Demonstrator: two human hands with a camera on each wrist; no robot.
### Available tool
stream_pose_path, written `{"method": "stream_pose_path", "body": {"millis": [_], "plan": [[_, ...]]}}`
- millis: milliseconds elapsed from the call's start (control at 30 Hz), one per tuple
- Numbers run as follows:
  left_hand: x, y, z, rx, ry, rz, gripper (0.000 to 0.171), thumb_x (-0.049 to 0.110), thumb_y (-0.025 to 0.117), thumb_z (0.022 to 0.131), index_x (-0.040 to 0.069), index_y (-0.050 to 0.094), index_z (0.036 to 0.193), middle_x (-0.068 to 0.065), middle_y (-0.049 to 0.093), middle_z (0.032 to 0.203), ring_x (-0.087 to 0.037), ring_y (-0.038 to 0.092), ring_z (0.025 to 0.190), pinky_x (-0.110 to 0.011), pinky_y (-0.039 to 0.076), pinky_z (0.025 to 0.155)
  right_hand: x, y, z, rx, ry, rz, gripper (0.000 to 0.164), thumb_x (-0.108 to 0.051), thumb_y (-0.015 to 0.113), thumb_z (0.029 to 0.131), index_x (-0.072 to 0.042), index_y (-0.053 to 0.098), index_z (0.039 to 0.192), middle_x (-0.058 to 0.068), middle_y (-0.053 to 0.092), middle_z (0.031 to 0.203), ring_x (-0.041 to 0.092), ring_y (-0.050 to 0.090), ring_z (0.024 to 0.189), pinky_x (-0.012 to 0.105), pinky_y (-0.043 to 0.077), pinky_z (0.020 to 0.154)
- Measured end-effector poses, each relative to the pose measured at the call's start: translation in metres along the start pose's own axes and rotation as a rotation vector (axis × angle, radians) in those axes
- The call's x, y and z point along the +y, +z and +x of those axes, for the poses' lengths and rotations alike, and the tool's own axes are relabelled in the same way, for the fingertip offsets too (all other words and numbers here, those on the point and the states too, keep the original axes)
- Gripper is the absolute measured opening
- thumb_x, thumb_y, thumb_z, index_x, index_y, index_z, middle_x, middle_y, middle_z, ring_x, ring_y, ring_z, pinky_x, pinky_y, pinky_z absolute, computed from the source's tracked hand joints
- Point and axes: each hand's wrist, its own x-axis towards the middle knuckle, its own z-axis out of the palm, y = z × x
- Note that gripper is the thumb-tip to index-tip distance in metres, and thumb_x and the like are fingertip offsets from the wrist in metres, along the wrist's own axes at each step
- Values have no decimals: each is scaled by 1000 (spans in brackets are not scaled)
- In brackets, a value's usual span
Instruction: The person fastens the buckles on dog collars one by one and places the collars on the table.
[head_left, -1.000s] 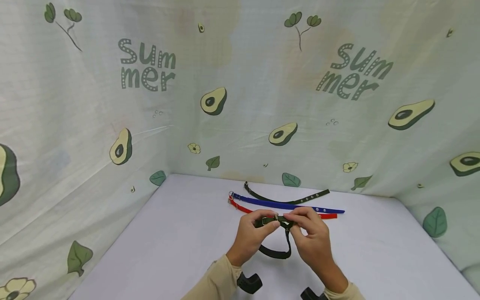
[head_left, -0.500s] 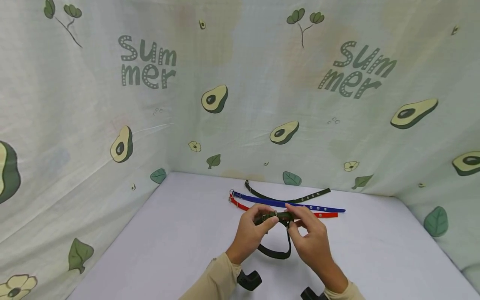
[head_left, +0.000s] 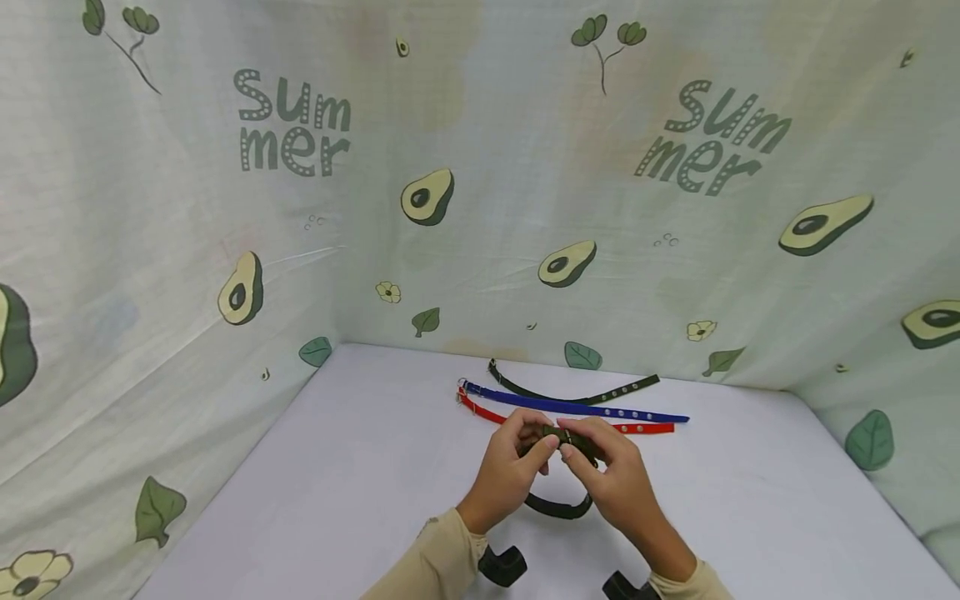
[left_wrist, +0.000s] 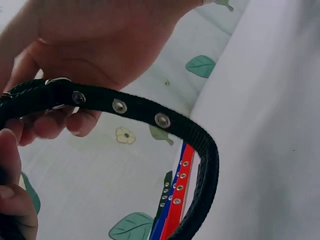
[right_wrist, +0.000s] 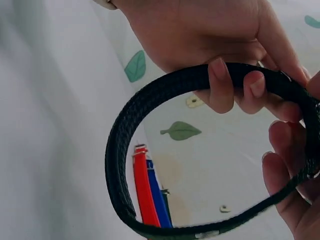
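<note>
Both hands hold a dark green collar (head_left: 558,508) bent into a loop above the table. Its eyelets and a metal buckle ring show in the left wrist view, where the collar (left_wrist: 135,110) curves away from the fingers. My left hand (head_left: 506,467) pinches the buckle part between thumb and fingers. Close beside it, my right hand (head_left: 618,471) pinches the strap with thumb and forefinger. In the right wrist view the right hand's fingers also curl round the collar band (right_wrist: 170,82). Fingers cover much of the buckle.
Behind the hands lie a red collar (head_left: 645,428), a blue collar (head_left: 555,407) and another dark green collar (head_left: 622,391) on the white table (head_left: 360,467). A printed curtain (head_left: 480,208) stands along the back and sides. Black wrist devices (head_left: 502,567) hang below the sleeves.
The right thumb and fingers have shifted left along the strap, nearer the left hand. The collar has turned, and its lower loop has swung slightly right. The collars on the table have not moved.
</note>
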Motion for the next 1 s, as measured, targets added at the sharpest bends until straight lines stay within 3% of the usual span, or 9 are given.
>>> {"method": "stream_pose_path", "body": {"millis": [100, 267, 533, 1000], "plan": [[0, 0, -1, 15, 0, -6, 23, 20, 57, 104, 7, 52, 122, -7, 63, 91, -14, 60, 72, -24, 52, 66, -1, 0, 0, -5, 53, 42, 23, -6, 71, 93, -7, 69, 116, -1, 67, 105, 16, 68, 78, 27, 58, 69], [0, 1, -1, 27, -13, -71, 24, 22, 51, 107, 8, 44, 125, -11, 58, 107, -18, 64, 76, -25, 52, 63, -4, -2, 0, 16, 131, 114, 21, -7, 71, 93, -8, 68, 113, 3, 67, 92, 16, 63, 67, 29, 55, 60], [-1, -2, 1, 49, 23, -186, 25, 22, 45, 109, 6, 37, 127, -17, 61, 106, -21, 66, 79, -24, 53, 62, -3, -1, 0, 17, 156, 170, 20, -7, 72, 93, -6, 68, 113, 6, 67, 92, 19, 63, 67, 31, 57, 59], [-2, -3, 3, 56, -11, -320, 33, 28, 44, 109, 5, 32, 128, -20, 60, 111, -22, 68, 83, -27, 56, 65, -3, -1, 2, 23, 275, 228, 15, -8, 68, 95, -1, 67, 109, 9, 64, 79, 22, 61, 64, 30, 53, 55]]}}
